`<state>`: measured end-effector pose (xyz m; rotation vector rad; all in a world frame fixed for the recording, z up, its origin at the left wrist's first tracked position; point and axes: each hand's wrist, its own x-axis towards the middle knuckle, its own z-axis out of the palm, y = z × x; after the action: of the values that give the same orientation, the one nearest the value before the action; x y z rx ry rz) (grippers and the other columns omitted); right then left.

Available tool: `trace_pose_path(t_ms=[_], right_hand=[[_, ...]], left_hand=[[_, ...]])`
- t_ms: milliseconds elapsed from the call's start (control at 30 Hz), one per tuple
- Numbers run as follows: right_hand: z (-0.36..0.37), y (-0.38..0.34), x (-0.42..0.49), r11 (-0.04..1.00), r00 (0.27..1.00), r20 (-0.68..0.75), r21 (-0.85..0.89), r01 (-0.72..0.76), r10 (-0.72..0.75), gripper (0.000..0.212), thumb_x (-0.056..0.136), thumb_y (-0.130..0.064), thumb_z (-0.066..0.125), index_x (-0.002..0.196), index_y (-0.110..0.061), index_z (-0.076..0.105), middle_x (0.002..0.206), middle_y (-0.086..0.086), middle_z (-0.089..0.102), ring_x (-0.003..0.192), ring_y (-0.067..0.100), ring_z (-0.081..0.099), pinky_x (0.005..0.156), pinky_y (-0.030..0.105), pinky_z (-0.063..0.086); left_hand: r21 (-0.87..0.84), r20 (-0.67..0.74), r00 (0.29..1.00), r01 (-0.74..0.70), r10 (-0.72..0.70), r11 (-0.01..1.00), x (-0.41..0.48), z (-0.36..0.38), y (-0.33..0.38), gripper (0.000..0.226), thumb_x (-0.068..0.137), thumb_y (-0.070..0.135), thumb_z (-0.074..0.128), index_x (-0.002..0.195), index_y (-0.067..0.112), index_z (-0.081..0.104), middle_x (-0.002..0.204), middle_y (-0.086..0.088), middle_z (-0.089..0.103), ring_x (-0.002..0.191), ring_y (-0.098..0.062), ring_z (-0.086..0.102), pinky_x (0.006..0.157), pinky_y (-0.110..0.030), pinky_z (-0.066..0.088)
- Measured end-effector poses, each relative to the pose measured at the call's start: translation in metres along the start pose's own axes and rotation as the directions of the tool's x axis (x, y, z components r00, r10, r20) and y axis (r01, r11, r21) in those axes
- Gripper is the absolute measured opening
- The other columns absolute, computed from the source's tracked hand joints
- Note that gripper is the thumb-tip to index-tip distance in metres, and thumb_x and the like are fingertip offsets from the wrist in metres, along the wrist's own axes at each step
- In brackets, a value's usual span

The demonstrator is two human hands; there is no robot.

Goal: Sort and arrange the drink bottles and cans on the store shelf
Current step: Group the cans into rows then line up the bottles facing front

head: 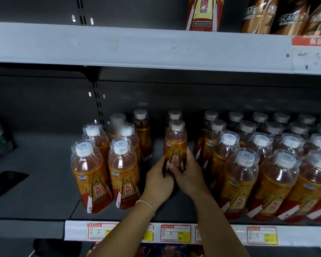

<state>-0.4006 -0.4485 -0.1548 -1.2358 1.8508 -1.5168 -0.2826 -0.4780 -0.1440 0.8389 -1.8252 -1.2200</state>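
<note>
Shelf point(44, 182): amber drink bottles, one in hand.
Capped full bottles stand in a small left group point(104, 164) and a dense right block point(267, 164). In the open lane between stands one upright bottle point(175, 145), back from the front edge. Left hand point(157, 180) and right hand point(190, 175) hold it, fingers point(174, 170) curled round its lower label.

Both hands on one bottle, middle shelf.
My left hand point(158, 179) and right hand point(190, 175) grip the upright orange bottle point(175, 145) between bottle groups.

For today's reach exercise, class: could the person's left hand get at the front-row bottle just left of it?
Probably yes, once freed: the left hand grips the middle bottle with the right hand, but the front-row bottle stands right beside it, nothing between.
</note>
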Motion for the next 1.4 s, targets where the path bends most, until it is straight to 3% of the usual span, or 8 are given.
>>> trace_pose_path(t_ms=[400,500,700,867,1067,1167,1267,1400], right_hand=[[0.007,0.009,0.008,0.999,0.997,-0.067,-0.039,0.022,-0.025,0.073,0.089,-0.023,0.07,0.149,-0.034,0.03,0.138,-0.008,0.054,0.126,0.006,0.051,0.105,0.032,0.043],[0.009,0.009,0.008,0.998,0.993,-0.11,-0.047,0.04,-0.045,0.067,0.086,-0.022,0.073,0.144,-0.031,0.039,0.13,-0.011,0.058,0.117,0.001,0.055,0.093,0.017,0.043],[0.01,0.005,-0.003,0.971,0.933,-0.348,-0.24,0.007,-0.093,0.04,0.075,-0.029,0.084,0.083,-0.034,0.045,0.096,-0.012,0.049,0.082,0.002,0.05,0.066,0.018,0.043],[0.022,-0.009,-0.018,0.955,0.973,-0.038,-0.201,0.216,-0.228,0.029,0.081,0.005,0.065,0.091,-0.022,0.063,0.094,-0.005,0.057,0.082,0.013,0.058,0.072,0.016,0.049],[0.055,-0.033,-0.046,0.98,0.876,0.442,0.031,0.199,-0.192,0.061,0.083,0.0,0.064,0.13,-0.037,0.056,0.123,-0.015,0.064,0.116,0.003,0.058,0.101,0.025,0.048],[0.062,-0.034,-0.051,0.994,0.881,0.464,0.095,0.047,-0.087,0.071,0.076,-0.008,0.072,0.135,-0.041,0.049,0.122,-0.007,0.065,0.114,0.011,0.061,0.098,0.035,0.053],[0.065,-0.033,-0.056,0.992,0.901,0.419,0.103,0.076,-0.113,0.069,0.073,-0.023,0.082,0.13,-0.047,0.05,0.119,-0.017,0.066,0.11,-0.001,0.062,0.092,0.022,0.053],[0.063,-0.031,-0.062,0.992,0.948,0.293,0.071,0.109,-0.125,0.062,0.08,-0.02,0.08,0.131,-0.04,0.051,0.125,-0.013,0.063,0.113,0.0,0.061,0.098,0.031,0.053]], left_hand=[[0.043,-0.009,0.998,-0.057,0.057,0.997,0.004,0.001,-0.018,0.052,0.09,0.006,0.054,0.133,0.035,0.052,0.126,0.005,0.06,0.117,-0.004,0.055,0.104,-0.025,0.042],[0.066,0.003,1.0,-0.019,0.019,0.998,0.005,0.0,-0.018,0.059,0.089,0.002,0.053,0.141,0.029,0.047,0.133,0.003,0.056,0.123,-0.008,0.051,0.108,-0.028,0.04],[0.144,-0.02,0.994,-0.107,0.111,0.984,-0.025,-0.008,-0.002,0.056,0.091,-0.005,0.048,0.143,0.014,0.045,0.142,-0.002,0.049,0.133,-0.011,0.044,0.114,-0.027,0.034],[0.267,-0.118,0.895,-0.389,0.43,0.882,-0.075,-0.045,0.019,0.035,0.086,0.008,0.048,0.112,0.017,0.07,0.104,0.011,0.066,0.099,0.001,0.061,0.085,-0.013,0.048],[0.401,-0.366,0.817,-0.294,0.446,0.868,-0.091,-0.093,0.026,0.022,0.087,0.006,0.051,0.097,0.014,0.069,0.086,0.009,0.066,0.081,-0.001,0.061,0.072,-0.015,0.049],[0.403,-0.407,0.858,-0.137,0.312,0.905,-0.096,-0.095,0.021,0.029,0.087,-0.004,0.054,0.109,0.013,0.059,0.093,0.005,0.061,0.086,-0.01,0.061,0.074,-0.031,0.053],[0.517,-0.378,0.903,0.023,0.204,0.855,-0.1,-0.089,0.015,0.048,0.089,0.008,0.052,0.135,0.013,0.042,0.108,0.001,0.053,0.089,-0.014,0.054,0.071,-0.031,0.047],[0.61,-0.361,0.916,0.091,0.174,0.787,-0.098,-0.08,0.021,0.054,0.093,0.016,0.048,0.145,0.011,0.038,0.125,-0.007,0.049,0.1,-0.025,0.055,0.072,-0.031,0.046]])
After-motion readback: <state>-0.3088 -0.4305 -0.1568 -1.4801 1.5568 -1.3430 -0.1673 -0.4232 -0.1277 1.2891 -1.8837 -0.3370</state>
